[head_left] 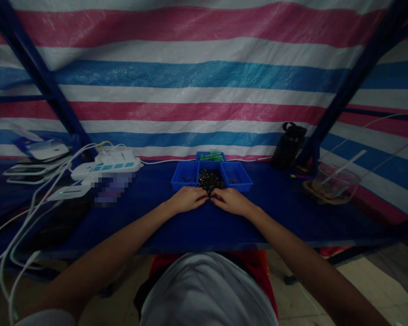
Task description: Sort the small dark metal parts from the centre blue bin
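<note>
My left hand [187, 199] and my right hand [230, 201] rest side by side on the blue table, fingertips meeting at the front edge of the middle blue tray [210, 164]. That tray holds a heap of small dark parts [211, 179]. Both hands have fingers curled in a pinch, and whatever sits between the fingertips is too small to make out. A blue tray [185, 175] lies to the left and another blue tray [237, 175] to the right, each nearly bare. Behind them a smaller blue tray holds green parts [211, 156].
A white power strip [105, 166] with several white cables [27, 213] lies at the left, beside flat devices [30, 171]. A dark bottle [288, 145] stands at the back right. A clear bowl with a spoon [333, 181] sits at the right. A striped tarp [204, 77] hangs behind.
</note>
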Demonstrator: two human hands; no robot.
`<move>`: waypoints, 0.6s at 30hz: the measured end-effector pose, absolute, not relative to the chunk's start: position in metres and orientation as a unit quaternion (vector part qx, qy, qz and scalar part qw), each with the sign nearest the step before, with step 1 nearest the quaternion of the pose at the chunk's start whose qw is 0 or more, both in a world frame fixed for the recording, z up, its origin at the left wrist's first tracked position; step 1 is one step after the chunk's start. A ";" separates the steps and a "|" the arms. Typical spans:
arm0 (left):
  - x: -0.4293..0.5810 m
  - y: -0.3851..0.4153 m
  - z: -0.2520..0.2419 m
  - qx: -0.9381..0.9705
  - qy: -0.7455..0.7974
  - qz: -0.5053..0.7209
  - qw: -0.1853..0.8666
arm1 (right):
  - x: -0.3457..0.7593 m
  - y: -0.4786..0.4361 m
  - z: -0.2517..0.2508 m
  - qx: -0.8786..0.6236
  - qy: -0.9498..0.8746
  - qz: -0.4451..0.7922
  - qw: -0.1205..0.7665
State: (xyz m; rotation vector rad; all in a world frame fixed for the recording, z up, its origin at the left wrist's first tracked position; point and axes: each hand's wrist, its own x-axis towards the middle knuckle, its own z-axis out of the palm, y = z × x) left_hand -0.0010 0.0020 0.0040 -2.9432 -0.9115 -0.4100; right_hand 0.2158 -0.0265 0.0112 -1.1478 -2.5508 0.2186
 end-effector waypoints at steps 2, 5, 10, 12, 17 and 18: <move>-0.001 0.002 0.005 -0.947 -0.293 -0.131 0.016 | 0.216 -0.026 0.011 -0.405 -0.895 0.078 0.168; -0.001 0.001 0.006 -0.947 -0.293 -0.130 0.012 | 0.216 -0.027 0.012 -0.404 -0.895 0.076 0.170; 0.000 0.001 0.006 -0.946 -0.295 -0.134 0.004 | 0.216 -0.027 0.012 -0.403 -0.896 0.072 0.172; 0.000 0.001 0.006 -0.946 -0.295 -0.134 0.003 | 0.216 -0.026 0.011 -0.403 -0.896 0.070 0.170; -0.001 0.001 0.006 -0.946 -0.297 -0.131 0.007 | 0.216 -0.025 0.010 -0.402 -0.897 0.069 0.171; -0.001 0.001 0.006 -0.946 -0.297 -0.130 0.007 | 0.216 -0.025 0.010 -0.402 -0.897 0.070 0.170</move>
